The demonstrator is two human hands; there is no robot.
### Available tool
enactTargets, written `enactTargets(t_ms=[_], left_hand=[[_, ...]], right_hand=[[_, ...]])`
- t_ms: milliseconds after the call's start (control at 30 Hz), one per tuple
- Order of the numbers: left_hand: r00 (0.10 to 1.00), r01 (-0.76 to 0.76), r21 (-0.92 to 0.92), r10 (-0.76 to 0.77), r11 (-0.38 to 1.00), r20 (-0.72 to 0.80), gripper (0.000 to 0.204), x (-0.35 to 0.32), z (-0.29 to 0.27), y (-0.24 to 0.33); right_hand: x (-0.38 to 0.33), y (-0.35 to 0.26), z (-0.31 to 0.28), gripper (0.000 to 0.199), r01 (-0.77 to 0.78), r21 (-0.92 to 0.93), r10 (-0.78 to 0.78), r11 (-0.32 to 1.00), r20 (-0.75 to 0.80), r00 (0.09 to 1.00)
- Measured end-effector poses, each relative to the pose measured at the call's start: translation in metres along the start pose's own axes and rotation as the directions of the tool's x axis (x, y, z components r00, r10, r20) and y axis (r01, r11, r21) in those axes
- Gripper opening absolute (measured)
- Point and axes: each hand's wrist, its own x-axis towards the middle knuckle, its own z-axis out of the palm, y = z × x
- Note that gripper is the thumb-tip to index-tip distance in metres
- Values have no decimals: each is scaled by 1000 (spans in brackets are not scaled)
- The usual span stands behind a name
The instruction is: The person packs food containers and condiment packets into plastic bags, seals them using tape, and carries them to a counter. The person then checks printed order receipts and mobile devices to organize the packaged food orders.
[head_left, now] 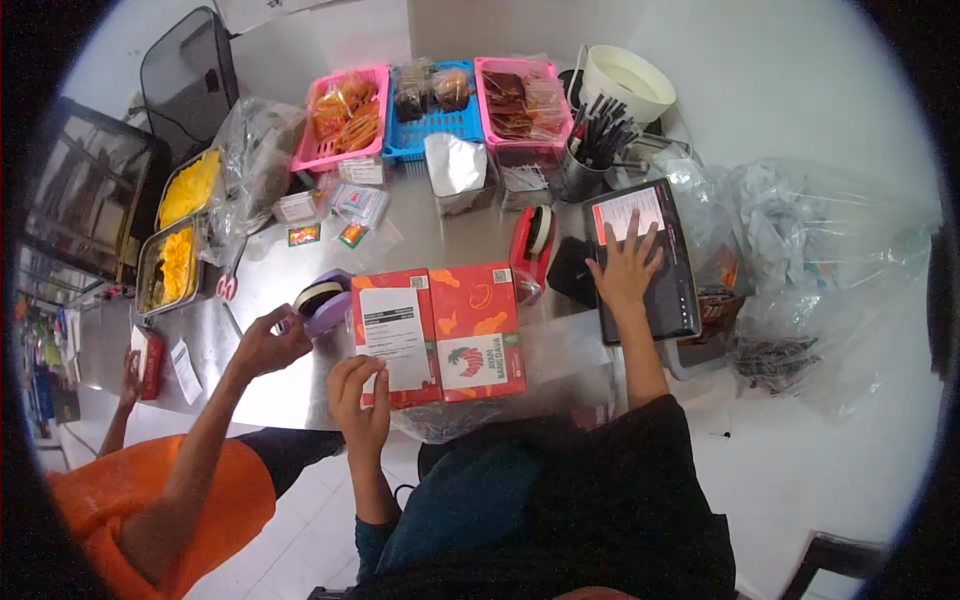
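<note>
Right fingers (pixel 632 231) spread over tablet (pixel 662 305); left fingers (pixel 349 374) near white slip (pixel 402 345).

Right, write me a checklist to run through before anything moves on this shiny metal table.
1. Flat white paper slip lying on the red cardboard boxes: ok.
2. Left hand clear of the slip: cannot tell.
3. Black rectangular tablet lit: ok.
4. Tablet free of hands: not ok, the right hand is spread over it.
5. Purple plastic tape dispenser free: not ok, a co-worker's hand is at it.
6. Red tape dispenser free: ok.
</note>
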Motion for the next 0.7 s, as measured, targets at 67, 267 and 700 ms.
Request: enactTargets(t_ms=[67,267,700], left_hand=[[999,31,9,-31,999,-10,13,-4,-1,-4],[994,92,95,-86,991,-66,15,-11,3,-16],[813,566,-408,-567,716,132,19,-27,-1,-56]], right_hand=[[0,-1,8,58,-6,-1,6,1000,13,1000],[1,1,20,53,15,24,-16,1000,20,1000],[-132,-83,17,72,-294,954,-254,52,297,920]])
